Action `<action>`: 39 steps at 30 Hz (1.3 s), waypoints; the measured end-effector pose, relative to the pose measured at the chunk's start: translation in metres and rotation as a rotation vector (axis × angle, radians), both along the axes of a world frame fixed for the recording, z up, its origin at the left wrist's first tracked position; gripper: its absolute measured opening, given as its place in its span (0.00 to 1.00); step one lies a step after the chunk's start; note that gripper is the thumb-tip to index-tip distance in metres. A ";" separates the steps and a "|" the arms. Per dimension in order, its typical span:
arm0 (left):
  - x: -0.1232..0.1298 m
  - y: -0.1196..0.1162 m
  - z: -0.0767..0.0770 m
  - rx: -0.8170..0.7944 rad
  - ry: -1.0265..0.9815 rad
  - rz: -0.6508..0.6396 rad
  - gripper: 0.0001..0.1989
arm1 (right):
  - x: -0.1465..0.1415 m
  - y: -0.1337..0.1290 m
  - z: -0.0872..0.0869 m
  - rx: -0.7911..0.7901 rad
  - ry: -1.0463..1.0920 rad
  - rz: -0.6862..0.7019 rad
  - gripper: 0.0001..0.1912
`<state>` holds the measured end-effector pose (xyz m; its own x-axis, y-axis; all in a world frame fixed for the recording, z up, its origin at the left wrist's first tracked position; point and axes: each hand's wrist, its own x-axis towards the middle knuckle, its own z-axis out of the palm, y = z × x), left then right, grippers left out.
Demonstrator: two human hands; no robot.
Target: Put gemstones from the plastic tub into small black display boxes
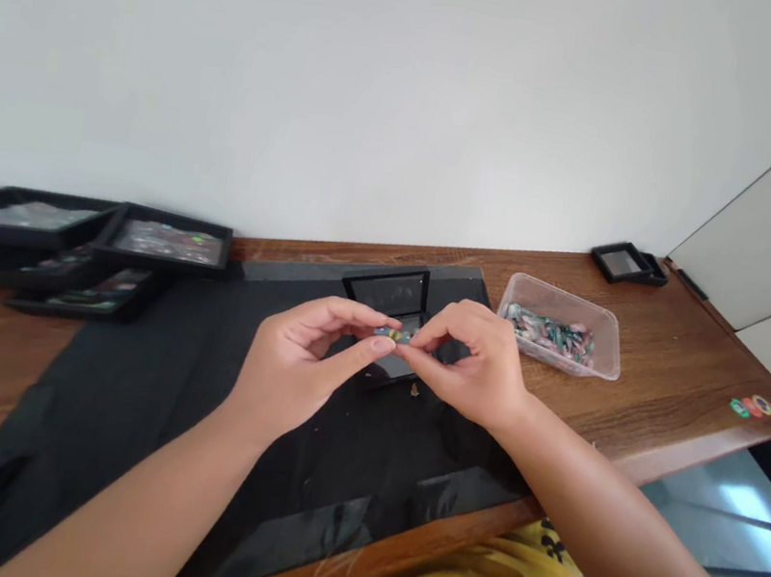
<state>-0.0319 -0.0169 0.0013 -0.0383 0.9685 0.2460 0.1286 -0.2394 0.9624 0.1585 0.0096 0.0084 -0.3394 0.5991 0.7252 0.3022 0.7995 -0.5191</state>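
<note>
My left hand [306,354] is closed, pinching one end of a small, narrow blue-green and yellow piece [393,334] between thumb and fingers. At its other end, the fingertips of my right hand [467,355] close on the same piece. Both hands are raised over a black mat [196,376]. Just behind the fingers stands a small black box [385,290] with its lid up; the hands partly hide it. To the right of my right hand, a clear plastic tub [606,348] holds many small shiny green and pink pieces. A tiny brownish scrap [414,390] lies on the mat.
Black frame-like trays [166,239] with clear-wrapped contents are stacked at the left. Two small black frames [624,263] lie at the back right. Round stickers [762,407] mark the wooden table [672,373] near its right edge. A white wall [416,98] rises behind.
</note>
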 end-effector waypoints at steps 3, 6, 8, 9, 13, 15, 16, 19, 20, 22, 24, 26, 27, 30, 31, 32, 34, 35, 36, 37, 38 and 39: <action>0.000 0.000 0.000 0.006 -0.002 -0.005 0.17 | 0.000 -0.001 0.000 -0.008 -0.003 0.003 0.14; 0.000 0.000 -0.001 0.011 -0.020 0.002 0.16 | 0.001 -0.001 0.000 -0.020 -0.011 0.006 0.13; 0.000 0.000 -0.003 0.010 -0.035 0.009 0.17 | 0.001 -0.001 0.000 -0.020 -0.010 0.005 0.10; -0.001 0.000 -0.004 0.010 -0.039 0.010 0.18 | 0.002 0.000 0.000 -0.016 -0.007 0.006 0.09; -0.002 0.000 -0.006 0.008 -0.029 0.004 0.19 | 0.002 0.000 0.000 0.014 0.002 0.023 0.08; -0.003 0.000 -0.006 0.007 -0.023 0.002 0.19 | 0.001 0.000 0.000 0.020 -0.004 0.023 0.10; -0.003 0.000 -0.006 0.007 -0.022 0.001 0.18 | 0.001 0.000 0.001 0.016 -0.011 0.019 0.11; -0.002 0.001 -0.006 0.009 -0.028 0.000 0.18 | 0.001 -0.001 0.001 -0.005 -0.024 0.003 0.11; -0.002 0.001 -0.006 0.008 -0.030 0.000 0.18 | 0.001 -0.001 0.001 -0.012 -0.023 -0.001 0.11; -0.002 0.001 -0.007 0.004 -0.030 0.000 0.18 | 0.001 -0.001 0.001 -0.016 -0.018 0.003 0.09; -0.002 0.000 -0.007 0.001 -0.029 0.001 0.18 | 0.002 -0.001 0.001 -0.007 -0.017 0.015 0.09; -0.003 0.000 -0.007 0.002 -0.035 -0.004 0.17 | 0.002 0.000 0.001 0.014 -0.012 0.025 0.10; -0.003 0.000 -0.007 0.003 -0.039 -0.006 0.17 | 0.002 0.000 0.001 0.026 -0.007 0.026 0.10; -0.003 0.000 -0.006 0.000 -0.042 -0.007 0.16 | 0.001 0.000 0.001 0.048 0.003 0.026 0.10; -0.003 0.000 -0.005 -0.002 -0.041 -0.005 0.16 | 0.001 -0.001 0.002 0.049 0.003 0.025 0.10; -0.002 0.001 -0.005 -0.004 -0.039 -0.003 0.17 | 0.001 -0.001 0.001 0.046 0.000 0.024 0.11; -0.002 0.001 -0.004 -0.008 -0.036 -0.002 0.18 | 0.001 -0.001 0.001 0.029 -0.006 0.020 0.11; -0.002 0.001 -0.004 -0.010 -0.034 -0.002 0.18 | 0.001 -0.001 0.001 0.017 -0.009 0.016 0.10; -0.001 0.001 -0.003 -0.010 -0.033 -0.002 0.18 | 0.001 -0.001 0.001 0.004 -0.013 0.013 0.10; -0.001 0.001 -0.003 -0.010 -0.032 0.000 0.18 | 0.001 -0.001 0.000 -0.009 -0.017 0.011 0.09; -0.001 0.000 -0.003 -0.010 -0.033 0.001 0.18 | 0.001 -0.001 0.000 -0.018 -0.019 0.012 0.09; -0.001 0.000 -0.003 -0.011 -0.034 0.004 0.18 | 0.001 0.000 0.000 -0.024 -0.021 0.015 0.09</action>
